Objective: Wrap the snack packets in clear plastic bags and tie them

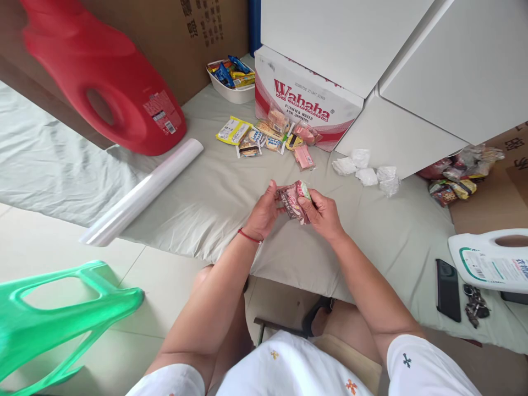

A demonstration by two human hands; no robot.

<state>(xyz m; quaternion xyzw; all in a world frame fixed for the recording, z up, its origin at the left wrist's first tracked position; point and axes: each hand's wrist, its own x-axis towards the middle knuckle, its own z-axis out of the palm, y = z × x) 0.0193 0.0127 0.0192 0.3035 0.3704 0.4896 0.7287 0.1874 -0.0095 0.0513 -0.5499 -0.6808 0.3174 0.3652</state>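
Observation:
Between both hands is a small wrapped snack packet point(293, 202), brown and pink with a green corner, held above the cloth-covered surface. My left hand point(265, 210) grips its left side, the thumb pointing up; a red string is round that wrist. My right hand point(323, 213) pinches the right edge with the thumb on top. Just beyond the hands lies a pink wrapped snack point(304, 157). Behind it is a pile of packaged snacks point(268, 135), with a yellow-edged packet point(234, 130) at its left. Several clear crumpled plastic packets point(367, 169) lie to the right.
A Wahaha carton point(305, 99) stands behind the snacks, beside a white basket point(233, 94) of bars. Leftward are a plastic film roll point(144, 190), a red jug point(124, 93) and a green stool point(70, 308). Rightward lie a phone point(447, 290), keys point(476, 304) and a white bottle point(490, 258).

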